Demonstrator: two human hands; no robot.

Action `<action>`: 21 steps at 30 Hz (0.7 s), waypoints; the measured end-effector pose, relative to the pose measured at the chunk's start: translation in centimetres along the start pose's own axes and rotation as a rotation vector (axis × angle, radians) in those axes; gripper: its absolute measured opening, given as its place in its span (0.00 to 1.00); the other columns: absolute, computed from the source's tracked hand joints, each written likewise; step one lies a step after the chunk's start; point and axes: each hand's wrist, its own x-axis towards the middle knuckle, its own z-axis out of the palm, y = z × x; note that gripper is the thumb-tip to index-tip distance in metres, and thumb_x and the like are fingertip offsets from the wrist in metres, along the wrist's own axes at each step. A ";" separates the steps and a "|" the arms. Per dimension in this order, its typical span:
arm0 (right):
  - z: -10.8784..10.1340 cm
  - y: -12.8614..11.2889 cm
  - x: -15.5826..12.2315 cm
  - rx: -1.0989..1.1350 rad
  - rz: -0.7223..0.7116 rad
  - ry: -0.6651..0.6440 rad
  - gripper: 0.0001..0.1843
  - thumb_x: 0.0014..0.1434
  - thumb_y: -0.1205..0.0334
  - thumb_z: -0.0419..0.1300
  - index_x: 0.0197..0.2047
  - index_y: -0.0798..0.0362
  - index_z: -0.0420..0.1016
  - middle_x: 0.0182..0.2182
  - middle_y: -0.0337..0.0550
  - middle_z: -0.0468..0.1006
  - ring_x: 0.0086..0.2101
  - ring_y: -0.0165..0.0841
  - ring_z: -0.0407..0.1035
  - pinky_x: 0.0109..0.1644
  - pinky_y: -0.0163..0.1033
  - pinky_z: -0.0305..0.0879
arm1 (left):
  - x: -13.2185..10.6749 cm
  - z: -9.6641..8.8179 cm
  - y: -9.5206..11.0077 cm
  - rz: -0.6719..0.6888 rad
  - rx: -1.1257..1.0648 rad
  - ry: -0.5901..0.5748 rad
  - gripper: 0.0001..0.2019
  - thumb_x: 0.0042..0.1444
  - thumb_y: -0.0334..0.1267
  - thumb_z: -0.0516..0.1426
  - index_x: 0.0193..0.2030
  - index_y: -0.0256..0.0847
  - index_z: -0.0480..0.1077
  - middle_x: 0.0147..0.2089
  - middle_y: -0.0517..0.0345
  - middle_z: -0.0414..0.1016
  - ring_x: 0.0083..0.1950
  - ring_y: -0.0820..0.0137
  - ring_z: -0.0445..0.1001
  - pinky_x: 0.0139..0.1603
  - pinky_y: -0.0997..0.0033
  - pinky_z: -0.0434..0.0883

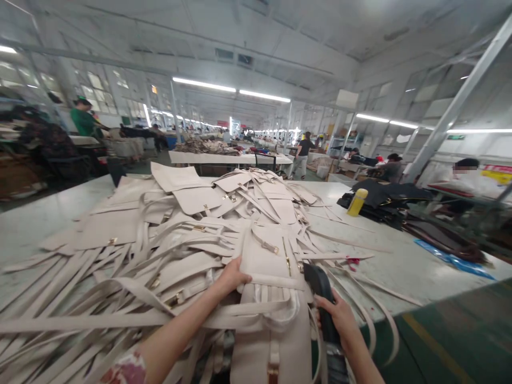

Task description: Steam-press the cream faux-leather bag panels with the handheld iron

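Before me lies a beige bag piece [264, 253] with a gold zipper and a small buckled strap, its lower part hanging toward me over the table's near side. My left hand [232, 274] is closed on its left edge, thumb on top. In my right hand [338, 309], the fingers wrap round a black curved object [319, 280] like a thick handle or hose, shiny and wrapped lower down; its kind is unclear. Its upper end rests beside the bag piece's right edge. Beige straps [276, 309] with gold fittings cross below my left hand.
A large heap of beige bag pieces [184, 186] and loose straps covers much of the pale table [400, 261]. To the right are a yellow bottle [357, 202], black material [384, 200] and a blue plastic packet [452, 260]. Other people work farther off.
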 end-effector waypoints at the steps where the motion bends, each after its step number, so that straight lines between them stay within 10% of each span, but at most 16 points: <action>1: -0.2 -0.1 0.4 -0.004 0.020 -0.030 0.17 0.44 0.55 0.63 0.33 0.53 0.61 0.14 0.30 0.68 0.13 0.28 0.62 0.16 0.33 0.62 | -0.1 0.1 -0.1 0.001 0.001 0.005 0.21 0.29 0.24 0.59 0.37 0.35 0.70 0.29 0.61 0.74 0.34 0.66 0.70 0.34 0.74 0.65; 11: -0.8 -2.2 6.4 -0.010 -0.011 0.005 0.20 0.39 0.52 0.65 0.30 0.53 0.61 0.13 0.30 0.66 0.12 0.29 0.63 0.14 0.33 0.61 | -0.3 0.1 -0.1 0.023 0.001 0.015 0.22 0.29 0.24 0.59 0.38 0.35 0.70 0.30 0.61 0.74 0.35 0.66 0.70 0.34 0.75 0.64; 21: -2.3 0.1 -2.1 -0.030 -0.015 0.048 0.24 0.40 0.49 0.66 0.36 0.54 0.66 0.12 0.33 0.68 0.12 0.32 0.62 0.15 0.34 0.60 | 0.4 -0.2 -0.1 -0.019 -0.095 -0.017 0.12 0.41 0.42 0.58 0.29 0.35 0.72 0.26 0.58 0.73 0.34 0.64 0.70 0.32 0.73 0.65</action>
